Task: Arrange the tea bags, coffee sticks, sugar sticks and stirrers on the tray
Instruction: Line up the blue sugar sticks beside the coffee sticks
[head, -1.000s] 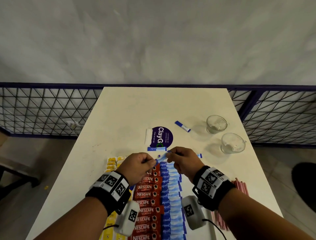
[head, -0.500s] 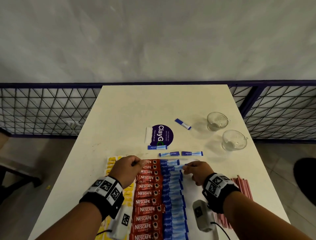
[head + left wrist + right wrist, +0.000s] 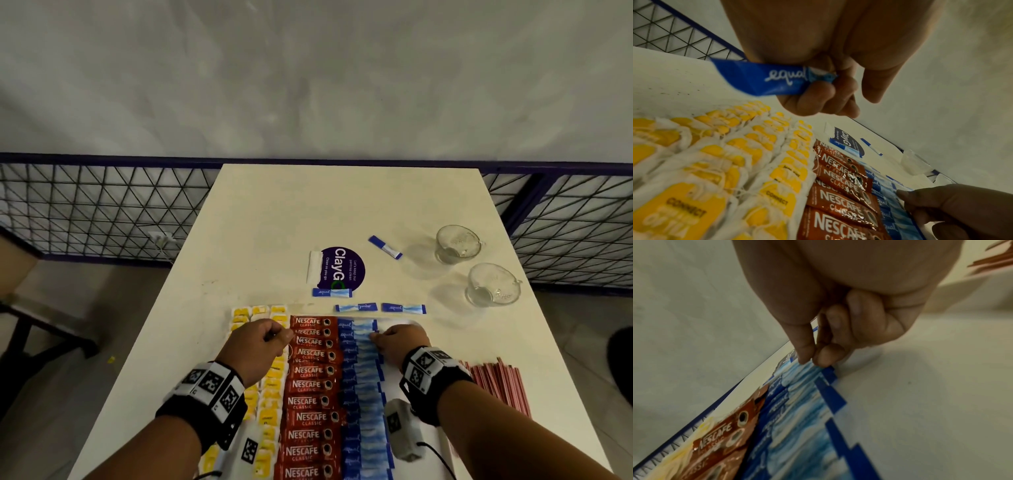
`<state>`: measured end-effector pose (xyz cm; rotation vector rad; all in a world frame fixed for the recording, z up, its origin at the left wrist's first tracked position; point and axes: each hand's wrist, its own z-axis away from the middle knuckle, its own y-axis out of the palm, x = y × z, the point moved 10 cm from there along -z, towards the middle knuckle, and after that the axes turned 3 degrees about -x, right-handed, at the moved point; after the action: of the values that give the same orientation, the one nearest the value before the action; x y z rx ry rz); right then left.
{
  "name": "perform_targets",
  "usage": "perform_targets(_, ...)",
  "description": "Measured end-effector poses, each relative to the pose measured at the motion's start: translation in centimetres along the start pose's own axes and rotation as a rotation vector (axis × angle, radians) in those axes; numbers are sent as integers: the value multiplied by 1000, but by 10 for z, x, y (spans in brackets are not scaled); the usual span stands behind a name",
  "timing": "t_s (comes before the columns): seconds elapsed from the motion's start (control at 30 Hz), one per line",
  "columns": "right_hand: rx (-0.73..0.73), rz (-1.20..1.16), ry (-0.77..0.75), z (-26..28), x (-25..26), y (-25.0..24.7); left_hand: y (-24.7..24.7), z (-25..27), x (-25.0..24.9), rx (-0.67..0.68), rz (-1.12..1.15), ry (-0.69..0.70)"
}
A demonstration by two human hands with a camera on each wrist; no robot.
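Note:
On the white tray lie columns of yellow tea bags, red Nescafe coffee sticks and blue sugar sticks. My left hand hovers over the far end of the tea bags and coffee sticks. Its curled fingers grip one blue Equal sugar stick. My right hand is at the far end of the sugar column. Its thumb and forefinger pinch the light-blue end of a stick lying there. Red stirrers lie on the table right of the tray.
Loose sugar sticks lie beyond the tray, with one farther back. A purple ClayGo sticker is mid-table. Two glass cups stand at the right. A wire railing runs behind the table.
Both hands, which met over one sugar stick above the tray's far end, have parted and dropped. The right went down onto the sugar column; the left drew back left.

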<state>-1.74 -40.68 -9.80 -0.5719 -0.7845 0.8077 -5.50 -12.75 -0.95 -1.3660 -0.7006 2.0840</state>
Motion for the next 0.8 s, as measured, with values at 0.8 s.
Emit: perform_targets(0.8, 7, -405, -577, 80, 114, -38, 39, 2, -61, 311, 453, 60)
